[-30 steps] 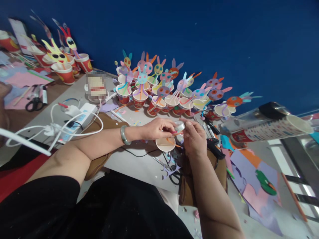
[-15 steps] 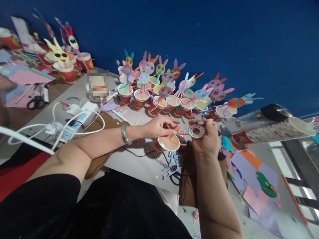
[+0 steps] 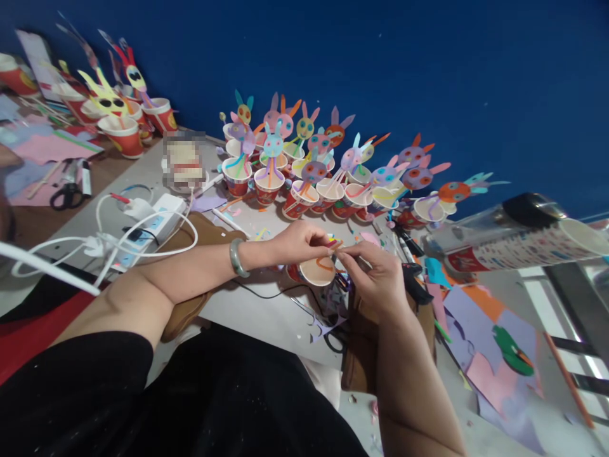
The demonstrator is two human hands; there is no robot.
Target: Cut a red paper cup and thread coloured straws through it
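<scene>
Above a red-and-white paper cup (image 3: 294, 273), my left hand (image 3: 302, 244) has its fingers closed in a pinch on thin coloured paper strips (image 3: 335, 245), red and orange. Facing it from the right, my right hand (image 3: 378, 273) pinches with thumb and forefinger at the tips of the same strips. Both sets of fingertips almost meet over the cup's far rim. Inside the cup a curved orange strip shows. What lies between my right fingertips is too small to make out. Small purple paper scraps (image 3: 323, 327) lie below the cup.
Behind stand rows of paper cups with paper rabbit heads (image 3: 273, 145). At left are a power strip (image 3: 159, 219), white cables and scissors (image 3: 68, 193). A clear bottle-like tube of cups (image 3: 490, 244) lies right, above coloured paper sheets (image 3: 457, 311). A person's hand is partly visible at far left.
My right hand has turned over and moved left to meet my left fingers. The round white disc it held is out of sight. The view has shifted slightly.
</scene>
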